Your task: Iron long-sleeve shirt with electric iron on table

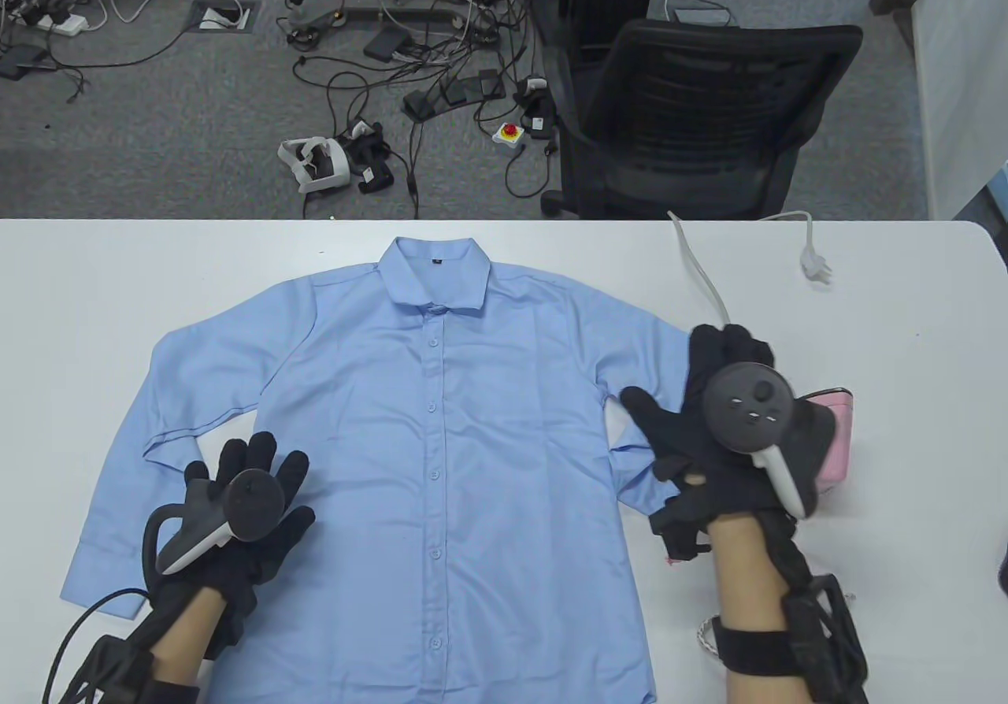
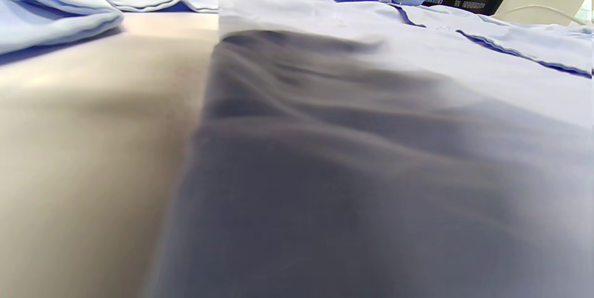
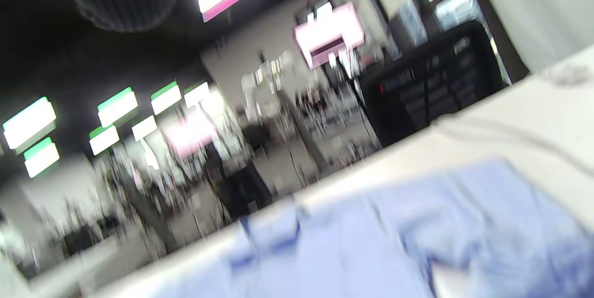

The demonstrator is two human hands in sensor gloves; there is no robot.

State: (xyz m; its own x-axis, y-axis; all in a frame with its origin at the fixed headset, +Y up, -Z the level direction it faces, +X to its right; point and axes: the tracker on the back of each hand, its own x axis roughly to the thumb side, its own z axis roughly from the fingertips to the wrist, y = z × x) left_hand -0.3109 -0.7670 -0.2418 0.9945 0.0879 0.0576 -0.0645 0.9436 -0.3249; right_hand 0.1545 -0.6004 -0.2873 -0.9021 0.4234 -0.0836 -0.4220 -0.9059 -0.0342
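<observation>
The left hand lies flat on the shirt, fingers spread and straight, its grip open and holding nothing; it rests on the lower front panel beside the near sleeve, likely to pin the cloth so it will not slide or bunch under the iron. The left wrist view agrees: it sits very low, looking along pale blue cloth with bare counter to one side.

The right hand is over the shirt's right edge, where the far sleeve folds under the body. Its thumb points left toward the cloth and its fingers reach away from the person; whether they are closed on anything cannot be told, since the tracker and the back of the glove hide them. The pink iron shows only as a sliver just right of that hand, so contact with it cannot be confirmed. Its white cord runs from behind the fingers toward the far edge, ending in a loose plug lying unplugged on the counter.

The shirt lies buttoned and face up in the middle of the counter, collar away from the person, both sleeves bent back. Bare counter is open on the right and along the far edge; the cord crosses that space near the right shoulder and could drag over the cloth. An office chair stands beyond the far edge
</observation>
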